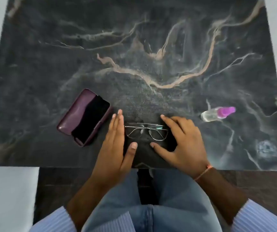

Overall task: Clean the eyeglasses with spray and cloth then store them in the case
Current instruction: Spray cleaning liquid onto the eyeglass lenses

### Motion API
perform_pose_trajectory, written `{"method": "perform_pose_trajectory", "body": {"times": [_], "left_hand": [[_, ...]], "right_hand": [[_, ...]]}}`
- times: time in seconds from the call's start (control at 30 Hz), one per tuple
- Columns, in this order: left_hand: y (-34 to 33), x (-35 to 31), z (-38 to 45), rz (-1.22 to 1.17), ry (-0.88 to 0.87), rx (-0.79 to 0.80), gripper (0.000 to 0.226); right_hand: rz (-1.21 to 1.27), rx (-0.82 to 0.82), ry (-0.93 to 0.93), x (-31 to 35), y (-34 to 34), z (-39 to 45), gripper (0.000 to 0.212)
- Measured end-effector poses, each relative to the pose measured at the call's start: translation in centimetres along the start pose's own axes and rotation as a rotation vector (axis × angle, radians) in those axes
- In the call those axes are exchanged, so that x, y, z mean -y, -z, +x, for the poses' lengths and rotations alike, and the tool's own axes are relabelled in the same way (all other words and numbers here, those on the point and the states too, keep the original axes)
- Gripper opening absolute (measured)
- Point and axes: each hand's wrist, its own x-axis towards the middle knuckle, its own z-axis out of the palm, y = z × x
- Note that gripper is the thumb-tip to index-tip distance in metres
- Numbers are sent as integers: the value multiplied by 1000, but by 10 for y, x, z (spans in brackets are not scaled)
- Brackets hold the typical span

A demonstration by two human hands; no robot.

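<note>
**Eyeglasses on a dark cloth between two hands**

Here, low in the middle of the frame, the eyeglasses [147,132] lie folded on a black cloth [144,153] spread near the table's near edge. The thin metal frame faces up, both lenses side by side.

The left hand [113,148] stands on its edge just left of the glasses, its fingers straight and pressed together, pointing toward the top of the frame; its thumb reaches in under the left lens and rests on the cloth. The right hand [183,143] lies palm down at the right end of the glasses, fingers spread apart and lightly bent, thumb stretched left onto the cloth below the right lens. Whether its fingers touch the metal frame I cannot tell. Neither hand grips anything. A thin orange band circles the right wrist.

Left of the hands, the purple case [84,117] lies open on a slant, its dark lining showing. At the right of the frame, well apart from the glasses, the clear spray bottle [217,113] with a pink cap lies on its side.

Everything rests on a dark marble table [134,47] with pale veins. At the bottom of the frame are blue jeans and striped blue sleeves.
</note>
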Motion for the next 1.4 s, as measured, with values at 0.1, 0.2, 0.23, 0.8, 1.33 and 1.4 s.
{"method": "perform_pose_trajectory", "body": {"times": [0.1, 0.2, 0.23, 0.8, 1.33, 1.4], "left_hand": [[-9, 6, 2, -75, 38, -100, 78], [-23, 15, 0, -65, -53, -189, 70], [-24, 18, 1, -59, -61, -209, 70], [1, 15, 20, -904, -74, -195, 38], [-13, -4, 73, -922, -159, -391, 18], [-14, 0, 77, -926, -163, -417, 18]], "right_hand": [[57, -119, 77, -11, -14, 1, 70], [10, -204, 143, -18, -25, -2, 59], [12, -228, 163, -20, -26, -2, 57], [440, -540, 276, -19, -31, -8, 47], [721, -490, 284, -10, -26, 41, 55], [734, -467, 294, -11, -27, 41, 59]]}}
